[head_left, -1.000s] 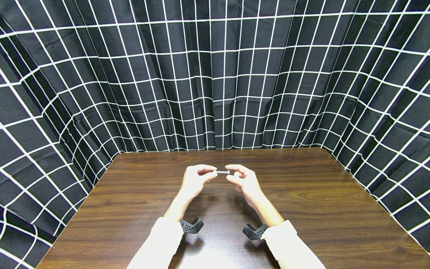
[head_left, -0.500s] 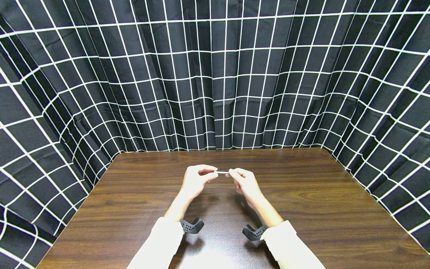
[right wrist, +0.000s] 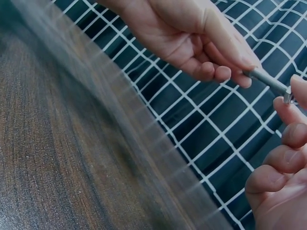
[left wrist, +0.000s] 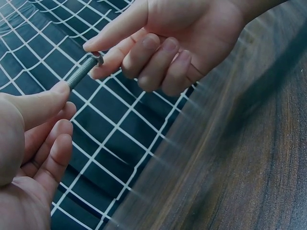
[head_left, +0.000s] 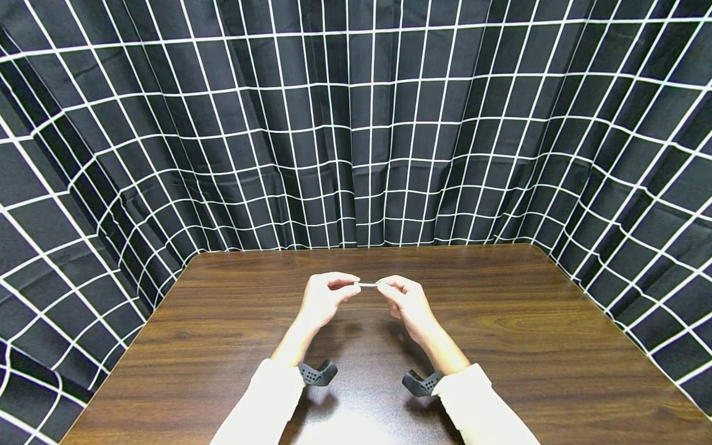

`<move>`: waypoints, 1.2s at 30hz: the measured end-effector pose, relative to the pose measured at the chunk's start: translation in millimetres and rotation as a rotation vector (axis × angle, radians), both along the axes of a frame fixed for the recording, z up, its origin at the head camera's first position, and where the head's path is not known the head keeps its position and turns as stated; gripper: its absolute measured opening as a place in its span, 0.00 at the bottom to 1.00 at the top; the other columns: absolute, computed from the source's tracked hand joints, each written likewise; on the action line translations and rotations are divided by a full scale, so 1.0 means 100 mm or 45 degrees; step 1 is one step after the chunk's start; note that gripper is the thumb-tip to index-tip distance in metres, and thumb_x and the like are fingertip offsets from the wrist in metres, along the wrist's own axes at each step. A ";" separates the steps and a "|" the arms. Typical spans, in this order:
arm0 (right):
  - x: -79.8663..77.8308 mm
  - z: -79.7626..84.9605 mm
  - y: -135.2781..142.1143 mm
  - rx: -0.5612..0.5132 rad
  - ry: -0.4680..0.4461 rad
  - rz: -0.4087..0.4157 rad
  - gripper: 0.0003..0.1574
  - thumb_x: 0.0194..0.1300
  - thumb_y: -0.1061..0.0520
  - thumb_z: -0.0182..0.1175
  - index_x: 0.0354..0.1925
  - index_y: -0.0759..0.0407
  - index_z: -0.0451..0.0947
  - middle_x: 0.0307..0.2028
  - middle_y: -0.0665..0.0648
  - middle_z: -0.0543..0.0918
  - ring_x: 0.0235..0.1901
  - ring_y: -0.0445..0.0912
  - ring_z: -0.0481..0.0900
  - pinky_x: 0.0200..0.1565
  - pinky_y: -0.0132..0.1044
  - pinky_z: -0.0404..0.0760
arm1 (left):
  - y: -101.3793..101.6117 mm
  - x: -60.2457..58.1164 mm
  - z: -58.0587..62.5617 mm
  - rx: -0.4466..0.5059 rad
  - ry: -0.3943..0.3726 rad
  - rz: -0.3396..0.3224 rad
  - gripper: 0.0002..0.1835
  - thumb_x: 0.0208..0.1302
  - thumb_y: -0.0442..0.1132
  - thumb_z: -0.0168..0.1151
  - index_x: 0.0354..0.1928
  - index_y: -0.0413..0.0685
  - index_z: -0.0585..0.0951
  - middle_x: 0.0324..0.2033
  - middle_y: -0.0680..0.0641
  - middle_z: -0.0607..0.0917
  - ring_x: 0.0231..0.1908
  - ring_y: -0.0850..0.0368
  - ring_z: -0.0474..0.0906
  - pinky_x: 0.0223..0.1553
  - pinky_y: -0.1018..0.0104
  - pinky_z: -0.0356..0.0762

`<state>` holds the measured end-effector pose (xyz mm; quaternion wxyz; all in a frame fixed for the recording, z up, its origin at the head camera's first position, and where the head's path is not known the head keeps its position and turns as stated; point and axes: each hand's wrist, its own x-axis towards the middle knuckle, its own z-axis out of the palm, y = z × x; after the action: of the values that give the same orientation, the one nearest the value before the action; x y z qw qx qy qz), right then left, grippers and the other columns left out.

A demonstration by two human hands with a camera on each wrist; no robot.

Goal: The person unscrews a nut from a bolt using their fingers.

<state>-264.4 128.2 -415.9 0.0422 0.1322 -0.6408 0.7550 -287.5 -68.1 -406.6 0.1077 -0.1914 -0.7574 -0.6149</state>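
Note:
A threaded metal bolt (left wrist: 81,72) is held level in the air between both hands, over the table. My left hand (head_left: 322,301) pinches one end of it between thumb and fingertips, hiding that tip. At the other end sits a small hexagonal metal piece (left wrist: 98,58); I cannot tell whether it is a nut or the bolt's head. The thumb and index finger of my right hand (head_left: 406,301) lie on either side of this piece, pinching it. The other right fingers are curled below, as the right wrist view shows.
A dark brown wooden table (head_left: 222,309) lies beneath the hands. Black curtains (head_left: 356,123) with a white grid stand behind it and along both sides. Dark wrist camera mounts (head_left: 318,374) project inward from both wrists.
One second ago the right fingers were spread apart around the bolt's end. They closed on it by half a second ago, and the thumb has since shifted slightly. The left hand kept still.

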 end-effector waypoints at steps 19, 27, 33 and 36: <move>0.00 0.04 0.02 0.056 0.027 -0.021 0.16 0.63 0.67 0.62 0.47 0.78 0.76 0.15 0.46 0.65 0.12 0.37 0.56 0.17 0.29 0.55 | -0.01 -0.02 -0.01 -0.004 -0.003 -0.003 0.08 0.55 0.35 0.72 0.38 0.43 0.88 0.31 0.49 0.88 0.29 0.39 0.82 0.31 0.57 0.80; -0.01 0.05 0.03 0.095 0.040 -0.029 0.19 0.63 0.66 0.63 0.48 0.79 0.75 0.15 0.46 0.64 0.13 0.37 0.55 0.17 0.29 0.55 | -0.01 -0.02 -0.02 -0.040 -0.018 0.025 0.10 0.55 0.38 0.73 0.37 0.40 0.88 0.24 0.45 0.86 0.24 0.47 0.81 0.27 0.59 0.77; -0.01 0.04 0.03 0.114 0.051 -0.044 0.20 0.63 0.66 0.62 0.50 0.80 0.74 0.15 0.46 0.63 0.12 0.37 0.54 0.16 0.29 0.53 | 0.01 0.04 0.06 -0.060 -0.024 0.032 0.10 0.56 0.34 0.71 0.38 0.34 0.86 0.23 0.45 0.85 0.26 0.36 0.81 0.28 0.54 0.79; 0.02 0.07 0.02 0.141 0.071 -0.066 0.18 0.63 0.66 0.63 0.49 0.78 0.75 0.15 0.45 0.63 0.12 0.36 0.54 0.16 0.28 0.53 | 0.01 0.17 0.20 -0.058 -0.008 0.020 0.08 0.57 0.32 0.70 0.37 0.33 0.86 0.24 0.43 0.86 0.26 0.35 0.80 0.28 0.56 0.79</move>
<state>-262.2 130.1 -408.6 0.0722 0.1387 -0.6833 0.7132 -270.9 -66.7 -386.9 0.1057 -0.1858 -0.7731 -0.5971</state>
